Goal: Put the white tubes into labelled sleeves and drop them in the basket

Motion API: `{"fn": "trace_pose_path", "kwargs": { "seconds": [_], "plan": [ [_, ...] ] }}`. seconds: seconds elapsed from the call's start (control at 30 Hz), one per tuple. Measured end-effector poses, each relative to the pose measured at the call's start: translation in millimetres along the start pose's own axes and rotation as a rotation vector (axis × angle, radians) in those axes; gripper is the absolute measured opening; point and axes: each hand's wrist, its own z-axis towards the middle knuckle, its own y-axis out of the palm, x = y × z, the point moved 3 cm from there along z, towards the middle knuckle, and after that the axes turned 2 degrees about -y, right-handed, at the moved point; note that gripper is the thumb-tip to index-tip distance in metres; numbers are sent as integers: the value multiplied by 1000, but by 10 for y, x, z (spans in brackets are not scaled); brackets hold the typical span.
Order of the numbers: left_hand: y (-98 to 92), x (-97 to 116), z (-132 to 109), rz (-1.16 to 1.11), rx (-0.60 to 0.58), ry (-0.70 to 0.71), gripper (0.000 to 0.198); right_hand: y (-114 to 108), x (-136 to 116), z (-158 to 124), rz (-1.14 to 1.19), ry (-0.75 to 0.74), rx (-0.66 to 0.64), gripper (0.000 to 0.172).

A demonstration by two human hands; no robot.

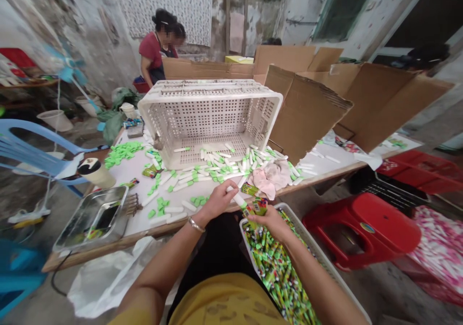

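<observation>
Left hand (221,200) pinches white tube (238,199), right hand (273,221) curls round printed wrappers (260,204) at its green end; tube points about 4 o'clock, near bench (200,190) edge; loose right grip could drop wrappers into bin (327,262), 5 o'clock

I'm counting one left hand (220,199), one right hand (274,222), one tipped crate (213,93), one metal tray (80,217), one fan (69,64), one red stool (376,218), countless white tubes (237,198)!

A mustard-yellow top (220,291) with scattered darker, brownish leaf-like patches covers the torso; its left sleeve (135,316) is plain yellow and short. A shiny silver-coloured bangle (196,224) circles the left wrist (203,217). The lower garment (220,243) is black.
</observation>
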Motion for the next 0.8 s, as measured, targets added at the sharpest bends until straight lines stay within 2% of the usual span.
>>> {"fn": "trace_pose_path", "kwargs": {
  "seconds": [0.1,0.2,0.37,0.53,0.6,0.73,0.8],
  "plan": [
    [51,-41,3,-25,-29,-14,22,42,37,5,163,86,-19,37],
    [124,-86,2,-14,-60,3,22,70,72,29,205,120,15,37],
    [261,-150,-42,62,14,-1,24,119,80,74,239,152,40,37],
    [418,-150,-139,-78,-100,-35,26,153,5,122,266,82,1,29],
    [392,-146,-142,-99,-65,-32,26,133,-17,121,254,71,-12,30],
    [327,-124,-123,26,100,34,25,18,-55,71,166,68,3,34],
    [413,-99,-139,94,66,75,26,-45,-80,27,105,49,6,34]
  ]
}}
